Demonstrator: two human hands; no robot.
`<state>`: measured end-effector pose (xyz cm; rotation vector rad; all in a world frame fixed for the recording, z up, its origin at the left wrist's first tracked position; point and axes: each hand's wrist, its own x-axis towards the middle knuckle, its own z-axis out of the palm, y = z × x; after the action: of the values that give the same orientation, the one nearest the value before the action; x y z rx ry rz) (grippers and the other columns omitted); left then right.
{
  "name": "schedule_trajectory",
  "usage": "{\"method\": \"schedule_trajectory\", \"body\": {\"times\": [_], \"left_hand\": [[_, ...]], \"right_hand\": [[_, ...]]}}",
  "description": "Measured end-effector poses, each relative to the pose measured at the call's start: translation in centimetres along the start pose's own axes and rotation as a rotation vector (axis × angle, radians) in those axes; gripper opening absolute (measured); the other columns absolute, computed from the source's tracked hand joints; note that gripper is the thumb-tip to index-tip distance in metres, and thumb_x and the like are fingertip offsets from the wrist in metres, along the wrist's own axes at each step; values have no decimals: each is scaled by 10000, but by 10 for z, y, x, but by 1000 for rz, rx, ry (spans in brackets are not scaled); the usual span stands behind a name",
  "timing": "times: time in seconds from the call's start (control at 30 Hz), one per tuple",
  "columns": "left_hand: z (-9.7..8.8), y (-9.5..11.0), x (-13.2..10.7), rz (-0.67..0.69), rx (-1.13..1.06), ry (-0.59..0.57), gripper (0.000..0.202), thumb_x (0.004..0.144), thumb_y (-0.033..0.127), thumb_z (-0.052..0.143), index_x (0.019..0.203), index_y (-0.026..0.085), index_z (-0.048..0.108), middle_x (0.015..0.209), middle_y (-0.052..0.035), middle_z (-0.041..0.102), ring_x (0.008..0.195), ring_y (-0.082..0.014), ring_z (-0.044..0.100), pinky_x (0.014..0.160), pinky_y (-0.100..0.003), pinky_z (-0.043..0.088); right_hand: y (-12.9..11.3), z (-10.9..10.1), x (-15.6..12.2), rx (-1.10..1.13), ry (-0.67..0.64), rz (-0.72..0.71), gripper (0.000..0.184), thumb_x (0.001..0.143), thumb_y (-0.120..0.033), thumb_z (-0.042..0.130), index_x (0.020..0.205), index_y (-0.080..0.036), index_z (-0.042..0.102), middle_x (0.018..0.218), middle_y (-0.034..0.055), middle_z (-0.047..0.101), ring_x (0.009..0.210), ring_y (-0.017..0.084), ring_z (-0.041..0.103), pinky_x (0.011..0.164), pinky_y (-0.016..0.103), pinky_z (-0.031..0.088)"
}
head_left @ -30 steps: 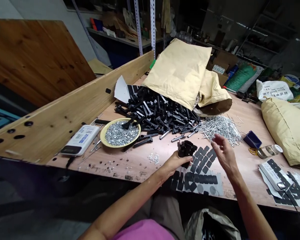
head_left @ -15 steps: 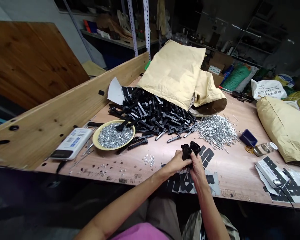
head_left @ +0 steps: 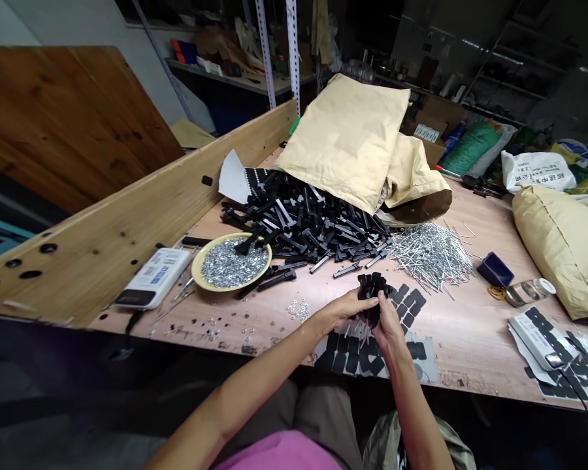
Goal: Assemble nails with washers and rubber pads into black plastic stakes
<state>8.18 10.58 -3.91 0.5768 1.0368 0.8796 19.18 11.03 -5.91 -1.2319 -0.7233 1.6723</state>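
Between my two hands is a bundle of black plastic parts [head_left: 372, 284], with thin metal pins sticking out below. My left hand [head_left: 345, 309] is closed on the bundle's left side, thumb across it. My right hand [head_left: 388, 323] grips it from the right, and its fingers are partly hidden. Under them lies a sheet of black adhesive pads [head_left: 345, 360], with more loose black pads [head_left: 408, 303] beside it. A heap of black plastic parts [head_left: 313, 225] and a pile of metal pins [head_left: 434, 256] lie beyond my hands.
A yellow bowl [head_left: 196, 277] of small metal pieces stands left, beside a white device [head_left: 159, 271]. Loose washers [head_left: 298, 310] lie nearer. A paper sack [head_left: 347, 137] covers the heap's back; another sack [head_left: 558, 241], a blue box [head_left: 494, 269] and a jar [head_left: 526, 292] are right. A wooden board [head_left: 127, 228] edges the table.
The black parts, two separate clumps half a second ago, are now together in one bundle between my hands. The whole view has shifted slightly, so the table appears further right.
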Motion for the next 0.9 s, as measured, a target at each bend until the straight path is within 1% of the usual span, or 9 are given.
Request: {"method": "schedule_trajectory", "body": {"times": [0.1,0.2,0.3,0.43,0.5,0.57,0.67,0.8,0.9], "left_hand": [[-4,1,2,-33,-53,13,367,653,319,765,939,146,615,623,16,613,513,-116,547,511,-238,449],[-7,-2,6,-67,-89,35,232,667,253,741,812,130,609,568,14,591,484,-116,540,477,-237,446],[-12,-7,9,-70,-108,94,144,683,177,704,730,134,575,507,33,548,453,-94,522,464,-211,435],[-21,-15,10,-65,-124,193,190,674,156,700,799,138,558,530,26,578,486,-97,563,468,-189,428],[-24,-19,12,-60,-130,232,236,650,160,720,818,141,556,537,27,586,482,-95,567,466,-185,423],[-25,-22,15,-56,-132,254,223,629,175,736,762,135,562,507,30,571,462,-100,560,458,-193,421],[-20,-23,22,-38,-141,267,219,623,237,746,657,137,554,454,37,537,429,-108,537,440,-209,413],[-12,-16,24,25,-171,291,281,628,338,745,615,151,535,410,63,485,381,-101,478,412,-216,378],[-12,-9,17,104,-203,299,273,642,351,738,646,145,560,455,53,524,431,-109,509,451,-219,398]], "right_hand": [[-3,1,-2,-13,-35,75,375,648,-482,707,877,-214,581,821,42,695,819,238,663,611,359,563],[1,-3,0,-66,-40,59,360,621,-458,720,843,-217,571,772,20,685,746,215,662,563,325,557],[12,-9,9,-224,-2,-16,361,628,-482,686,827,-205,567,686,11,660,634,193,643,505,299,534],[25,-15,29,-466,115,-165,352,686,-516,571,830,-196,553,642,5,630,574,183,620,483,294,508],[27,-14,38,-527,149,-207,345,684,-466,564,896,-195,558,702,20,648,680,215,644,558,321,524],[27,-10,45,-600,180,-252,401,661,-400,578,1000,-187,558,851,67,673,903,267,635,718,369,525],[28,-1,47,-701,214,-312,516,648,-340,579,1126,-150,532,1111,147,621,1182,318,490,947,430,415],[25,8,34,-796,209,-377,525,702,-350,533,1180,-133,517,1207,171,572,1212,324,454,1012,473,335],[19,4,14,-903,217,-528,495,761,-387,489,1197,-155,521,1258,159,530,1241,299,415,1030,467,314]]}}
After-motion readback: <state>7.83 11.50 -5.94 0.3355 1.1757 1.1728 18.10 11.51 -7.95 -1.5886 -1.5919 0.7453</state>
